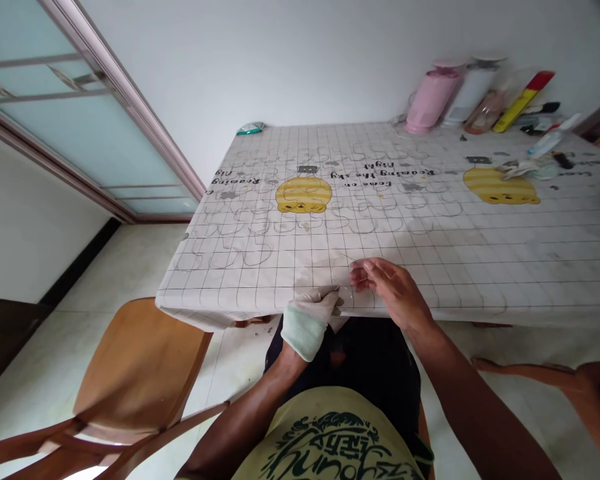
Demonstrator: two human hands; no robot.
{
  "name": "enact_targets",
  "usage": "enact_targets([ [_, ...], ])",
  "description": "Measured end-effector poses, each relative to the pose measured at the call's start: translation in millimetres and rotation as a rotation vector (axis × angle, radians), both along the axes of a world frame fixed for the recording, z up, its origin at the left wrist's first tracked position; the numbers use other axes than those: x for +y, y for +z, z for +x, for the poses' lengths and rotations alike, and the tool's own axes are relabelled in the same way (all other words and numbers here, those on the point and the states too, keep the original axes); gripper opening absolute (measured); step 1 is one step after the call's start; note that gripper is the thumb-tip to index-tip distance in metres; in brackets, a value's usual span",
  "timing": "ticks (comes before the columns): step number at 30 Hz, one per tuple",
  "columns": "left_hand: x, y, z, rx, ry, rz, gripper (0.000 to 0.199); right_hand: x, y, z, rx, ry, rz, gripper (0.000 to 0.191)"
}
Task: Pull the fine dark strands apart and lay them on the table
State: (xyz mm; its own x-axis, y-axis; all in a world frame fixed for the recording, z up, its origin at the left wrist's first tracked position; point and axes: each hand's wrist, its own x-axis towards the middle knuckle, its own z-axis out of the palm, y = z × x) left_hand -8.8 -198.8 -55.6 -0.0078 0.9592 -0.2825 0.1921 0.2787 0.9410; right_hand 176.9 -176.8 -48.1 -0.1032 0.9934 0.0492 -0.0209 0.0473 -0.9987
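My left hand [313, 313], in a white and pale green glove with bare fingertips, is closed at the table's front edge, its fingers pinching a thin wire [349, 291]. The wire curves up from the fingertips toward the right. Just right of it, my bare right hand [385, 283] hovers over the cloth with fingers curled and thumb close to the index finger; whether it grips part of the wire is too small to tell. Several wavy bent wire pieces [253, 252] lie in rows on the checked tablecloth [300, 272].
At the back right stand a pink bottle [433, 99], a white bottle [471, 93] and a yellow and red box [523, 103]. A glove [535, 167] lies nearer. A green packet [251, 128] is at the back left corner. Wooden chairs flank me, one at left [140, 360].
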Motion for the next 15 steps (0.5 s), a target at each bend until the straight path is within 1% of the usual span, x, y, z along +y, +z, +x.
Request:
enact_targets([
  [2,0.1,1.2,0.0,0.009,0.005,0.010,0.023,-5.7,-4.3,-3.4,-0.043,0.008,-0.009,0.032],
  [4,-0.9,4.9,0.5,0.033,0.003,0.000,0.022,-10.6,-5.0,-9.1,-0.134,0.023,0.013,0.026],
  [6,-2.4,8.8,1.4,0.072,0.001,-0.015,0.022,-13.5,-3.9,-16.8,-0.243,0.004,0.079,0.022],
  [8,-3.9,9.9,2.3,0.119,-0.004,-0.008,0.022,-14.6,-4.1,-25.7,-0.343,-0.037,0.179,0.018],
  [11,-5.5,3.4,2.9,0.183,-0.027,0.038,0.021,-15.1,-10.1,-37.8,-0.442,-0.103,0.305,0.013],
  [15,-6.8,-10.1,2.9,0.182,-0.035,0.061,0.021,-15.3,-21.8,-44.8,-0.538,-0.180,0.400,0.012],
])
